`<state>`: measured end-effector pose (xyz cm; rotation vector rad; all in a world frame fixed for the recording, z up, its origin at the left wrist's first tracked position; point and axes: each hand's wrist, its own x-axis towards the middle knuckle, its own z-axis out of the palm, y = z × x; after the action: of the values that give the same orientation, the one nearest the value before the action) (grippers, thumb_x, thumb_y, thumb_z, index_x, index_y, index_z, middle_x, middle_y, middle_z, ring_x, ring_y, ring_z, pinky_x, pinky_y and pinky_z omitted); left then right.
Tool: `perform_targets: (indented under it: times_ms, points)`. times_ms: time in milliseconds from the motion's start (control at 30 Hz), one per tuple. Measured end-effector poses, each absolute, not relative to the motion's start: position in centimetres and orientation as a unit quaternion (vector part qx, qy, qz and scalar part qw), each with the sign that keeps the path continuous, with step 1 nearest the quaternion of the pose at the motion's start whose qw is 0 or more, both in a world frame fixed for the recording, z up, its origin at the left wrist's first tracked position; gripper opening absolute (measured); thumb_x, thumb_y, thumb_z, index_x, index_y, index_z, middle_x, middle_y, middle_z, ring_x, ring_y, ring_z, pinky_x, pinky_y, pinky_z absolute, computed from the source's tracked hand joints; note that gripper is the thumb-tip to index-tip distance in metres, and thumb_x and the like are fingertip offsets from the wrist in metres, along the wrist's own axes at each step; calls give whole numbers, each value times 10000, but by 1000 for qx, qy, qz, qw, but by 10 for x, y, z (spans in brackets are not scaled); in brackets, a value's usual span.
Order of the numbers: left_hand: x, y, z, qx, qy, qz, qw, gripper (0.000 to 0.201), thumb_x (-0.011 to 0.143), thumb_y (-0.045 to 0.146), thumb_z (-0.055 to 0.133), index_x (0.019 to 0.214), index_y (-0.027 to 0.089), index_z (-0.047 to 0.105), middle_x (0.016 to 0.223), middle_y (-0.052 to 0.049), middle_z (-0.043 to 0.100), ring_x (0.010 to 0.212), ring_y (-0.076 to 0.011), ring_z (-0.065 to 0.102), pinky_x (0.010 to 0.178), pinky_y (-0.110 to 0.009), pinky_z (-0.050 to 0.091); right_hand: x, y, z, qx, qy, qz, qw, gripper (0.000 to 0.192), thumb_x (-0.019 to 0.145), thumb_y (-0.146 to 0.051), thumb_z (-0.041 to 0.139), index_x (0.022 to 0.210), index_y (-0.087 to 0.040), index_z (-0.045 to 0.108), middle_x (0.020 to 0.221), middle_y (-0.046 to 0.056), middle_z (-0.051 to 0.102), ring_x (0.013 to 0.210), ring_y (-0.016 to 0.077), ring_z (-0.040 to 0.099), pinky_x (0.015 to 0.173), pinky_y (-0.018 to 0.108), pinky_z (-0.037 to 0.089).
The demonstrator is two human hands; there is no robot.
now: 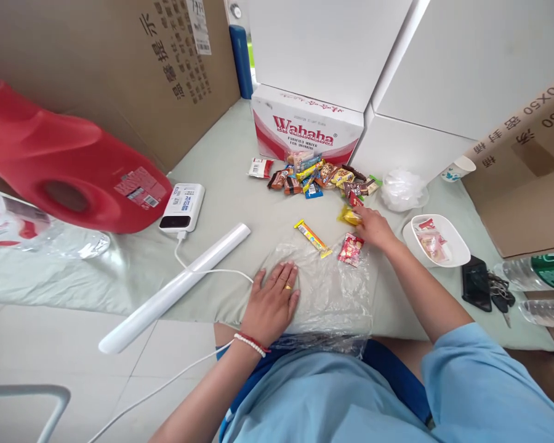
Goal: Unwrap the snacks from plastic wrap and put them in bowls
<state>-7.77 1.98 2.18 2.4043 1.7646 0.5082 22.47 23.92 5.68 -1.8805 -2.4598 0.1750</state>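
Observation:
My left hand [271, 301] lies flat, fingers stretched out, on the left edge of a clear plastic bag [332, 295] spread over the table's near edge. Farther right, my right hand [373, 226] has its fingers closed on a yellow-wrapped snack [349, 215]. Just below that hand is a red and pink snack packet [351, 249], by the bag's far edge. A yellow snack bar [313, 238] lies to its left. Behind them is a heap of mixed wrapped snacks [323, 175], with a red and white packet [260, 168] at its left end.
A white bowl [461, 249] holding pink packets stands right, near bunched clear plastic [402, 189], a phone [476, 283] and keys [501, 292]. A Wahaba carton [307, 126] stands behind. Leftward are a white tube [175, 289], a cabled power bank [183, 208] and a red jug [69, 160].

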Motion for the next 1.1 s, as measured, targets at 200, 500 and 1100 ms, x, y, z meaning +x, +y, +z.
perform_targets:
  times_ms: [200,500,1100]
  points:
    - [-76,21,22,794,583,159,66,524,1071,351,380,1577,227,446,1630,-86,435,1508,-281,433,1271,-566,215,204,266,89,-580,-815,4,-15,290,940,-297,614,1174,-166,722,1110,177,675,1090,362,569,933,491,477]
    - [-76,22,25,791,591,145,58,526,1056,363,421,1569,256,464,1594,-96,489,1486,-279,466,1262,-548,257,108,366,79,-525,-850,-31,34,611,930,-234,583,1519,-110,479,1508,222,500,1345,405,414,1115,572,341]
    - [-78,20,23,790,586,162,78,518,1068,368,397,1563,237,473,1613,-87,466,1505,-279,434,1273,-554,216,192,228,82,-533,-808,188,167,328,950,-376,566,1181,-186,701,962,71,756,836,243,686,787,353,538]
